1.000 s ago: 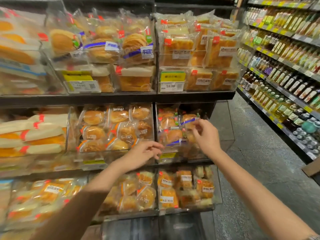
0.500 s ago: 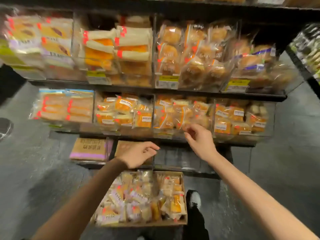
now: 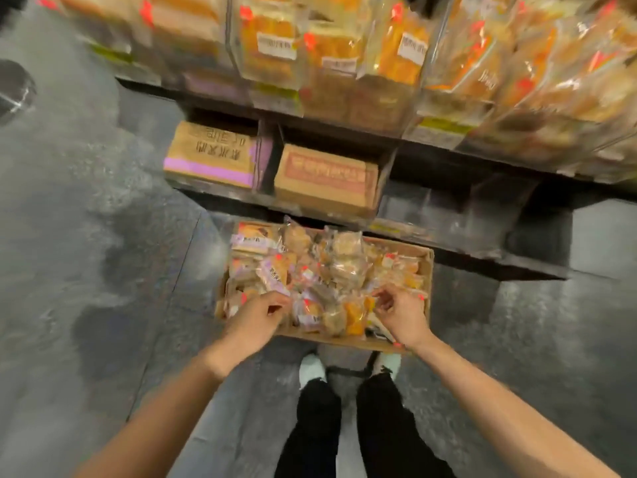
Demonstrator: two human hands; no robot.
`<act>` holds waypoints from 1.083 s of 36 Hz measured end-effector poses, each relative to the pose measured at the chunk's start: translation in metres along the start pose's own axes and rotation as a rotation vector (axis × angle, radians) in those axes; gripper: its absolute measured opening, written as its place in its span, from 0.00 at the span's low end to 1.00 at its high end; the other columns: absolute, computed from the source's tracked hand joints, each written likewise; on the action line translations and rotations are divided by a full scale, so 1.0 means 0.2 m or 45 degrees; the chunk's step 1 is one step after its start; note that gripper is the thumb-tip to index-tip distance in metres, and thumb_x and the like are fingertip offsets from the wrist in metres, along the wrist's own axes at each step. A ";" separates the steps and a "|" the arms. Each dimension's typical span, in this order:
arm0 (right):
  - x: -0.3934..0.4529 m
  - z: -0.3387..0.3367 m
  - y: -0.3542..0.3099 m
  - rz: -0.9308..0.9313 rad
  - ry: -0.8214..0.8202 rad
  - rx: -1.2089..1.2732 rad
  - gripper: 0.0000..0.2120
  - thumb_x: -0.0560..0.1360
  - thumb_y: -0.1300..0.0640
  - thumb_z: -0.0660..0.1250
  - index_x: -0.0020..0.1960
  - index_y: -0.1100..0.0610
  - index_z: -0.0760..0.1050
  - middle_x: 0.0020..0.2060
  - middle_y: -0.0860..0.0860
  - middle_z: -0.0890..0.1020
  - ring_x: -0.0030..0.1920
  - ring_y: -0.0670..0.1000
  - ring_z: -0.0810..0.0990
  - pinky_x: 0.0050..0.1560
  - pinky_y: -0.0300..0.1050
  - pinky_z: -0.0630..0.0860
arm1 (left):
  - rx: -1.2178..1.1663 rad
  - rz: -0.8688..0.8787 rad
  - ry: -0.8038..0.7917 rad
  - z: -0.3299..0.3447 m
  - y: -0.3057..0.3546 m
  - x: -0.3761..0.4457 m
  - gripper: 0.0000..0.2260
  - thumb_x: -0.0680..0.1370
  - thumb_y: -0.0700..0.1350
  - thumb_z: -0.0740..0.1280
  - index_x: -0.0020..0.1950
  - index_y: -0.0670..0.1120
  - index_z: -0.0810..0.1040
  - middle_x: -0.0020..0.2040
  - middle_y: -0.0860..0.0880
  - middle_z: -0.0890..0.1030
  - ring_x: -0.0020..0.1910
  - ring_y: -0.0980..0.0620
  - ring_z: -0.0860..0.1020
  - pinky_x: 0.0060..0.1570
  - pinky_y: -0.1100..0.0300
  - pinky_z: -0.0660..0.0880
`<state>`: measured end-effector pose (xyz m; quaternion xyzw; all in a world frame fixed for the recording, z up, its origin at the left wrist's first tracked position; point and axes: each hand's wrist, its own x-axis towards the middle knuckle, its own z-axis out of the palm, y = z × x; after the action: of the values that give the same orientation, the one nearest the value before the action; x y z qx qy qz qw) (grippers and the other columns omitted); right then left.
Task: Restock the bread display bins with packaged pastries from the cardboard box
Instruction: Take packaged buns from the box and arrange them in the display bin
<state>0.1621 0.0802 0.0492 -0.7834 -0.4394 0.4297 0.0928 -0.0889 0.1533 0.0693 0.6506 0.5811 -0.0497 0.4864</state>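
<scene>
An open cardboard box (image 3: 428, 270) lies on the floor at my feet, heaped with packaged pastries (image 3: 331, 270) in clear wrappers. My left hand (image 3: 256, 319) hangs over the box's near left corner, fingers curled and touching the wrappers. My right hand (image 3: 401, 313) is over the near right part, fingertips pinched among the packets. Neither hand has a packet lifted, and blur hides whether either grips one. The clear bread display bins (image 3: 331, 60) run along the top of the view, packed with bagged bread.
Two closed cartons, one with a purple band (image 3: 210, 157) and one with red print (image 3: 325, 179), sit on the lowest shelf behind the box. Grey floor (image 3: 86, 236) spreads to the left. My legs and white shoes (image 3: 312, 370) stand just behind the box.
My view dropped from the shelves to the floor. Both hands came down from the middle bins to the box of pastries.
</scene>
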 end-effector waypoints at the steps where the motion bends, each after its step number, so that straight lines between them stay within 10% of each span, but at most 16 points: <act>1: 0.04 0.08 0.04 0.025 -0.050 -0.018 0.10 0.72 0.66 0.68 0.54 0.60 0.77 0.39 0.53 0.80 0.40 0.51 0.78 0.39 0.35 0.69 | -0.006 -0.001 0.007 0.03 -0.06 0.03 0.09 0.80 0.40 0.64 0.57 0.49 0.80 0.54 0.54 0.78 0.57 0.58 0.72 0.53 0.68 0.66; 6: 0.27 0.46 0.20 0.208 -0.457 -0.231 0.18 0.76 0.54 0.67 0.63 0.60 0.72 0.45 0.56 0.80 0.52 0.56 0.80 0.46 0.44 0.72 | -0.127 -0.067 0.003 0.19 -0.33 0.18 0.09 0.78 0.32 0.63 0.57 0.35 0.79 0.55 0.44 0.80 0.57 0.46 0.77 0.47 0.80 0.66; 10: 0.41 0.70 0.25 0.287 -0.701 -0.325 0.33 0.75 0.44 0.68 0.72 0.60 0.62 0.66 0.58 0.73 0.63 0.57 0.74 0.57 0.46 0.73 | -0.260 -0.110 -0.033 0.31 -0.48 0.28 0.10 0.79 0.35 0.64 0.54 0.47 0.79 0.49 0.52 0.79 0.52 0.51 0.77 0.46 0.76 0.67; 14: 0.55 0.92 0.32 0.352 -0.643 -0.235 0.37 0.75 0.48 0.70 0.75 0.60 0.56 0.69 0.57 0.71 0.66 0.56 0.71 0.58 0.44 0.71 | -0.411 -0.169 -0.041 0.41 -0.59 0.38 0.11 0.79 0.34 0.62 0.56 0.47 0.78 0.46 0.58 0.78 0.46 0.64 0.75 0.46 0.77 0.68; 20: 0.69 1.22 0.48 0.557 -0.452 -0.022 0.49 0.67 0.47 0.77 0.76 0.50 0.48 0.72 0.61 0.58 0.67 0.62 0.68 0.64 0.55 0.72 | -0.530 -0.291 -0.001 0.54 -0.74 0.46 0.11 0.79 0.32 0.60 0.57 0.41 0.77 0.49 0.49 0.80 0.50 0.57 0.78 0.52 0.73 0.72; 28: 0.72 1.28 0.56 0.570 -0.268 0.053 0.39 0.66 0.47 0.76 0.70 0.45 0.58 0.57 0.52 0.77 0.48 0.53 0.78 0.40 0.44 0.75 | -0.539 -0.337 -0.100 0.62 -0.84 0.47 0.12 0.79 0.33 0.60 0.53 0.48 0.77 0.51 0.48 0.81 0.56 0.52 0.79 0.64 0.53 0.72; 35: 0.66 1.06 0.52 0.732 -0.278 0.754 0.33 0.70 0.58 0.75 0.70 0.56 0.63 0.61 0.55 0.77 0.58 0.58 0.78 0.61 0.54 0.75 | -0.555 -0.302 -0.288 0.63 -0.69 0.52 0.12 0.79 0.40 0.65 0.61 0.49 0.74 0.57 0.46 0.79 0.58 0.49 0.77 0.61 0.57 0.72; 39: 0.55 0.92 0.46 0.628 -0.657 1.384 0.26 0.69 0.60 0.73 0.65 0.59 0.69 0.53 0.57 0.80 0.51 0.58 0.80 0.56 0.54 0.78 | -0.596 -0.405 -0.348 0.65 -0.58 0.56 0.29 0.77 0.51 0.67 0.75 0.47 0.61 0.70 0.45 0.69 0.65 0.47 0.71 0.62 0.53 0.69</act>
<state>0.1059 0.0678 -0.1764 -0.5742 0.0252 0.7738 0.2663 -0.0819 0.1254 -0.1363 0.4091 0.6004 -0.0771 0.6828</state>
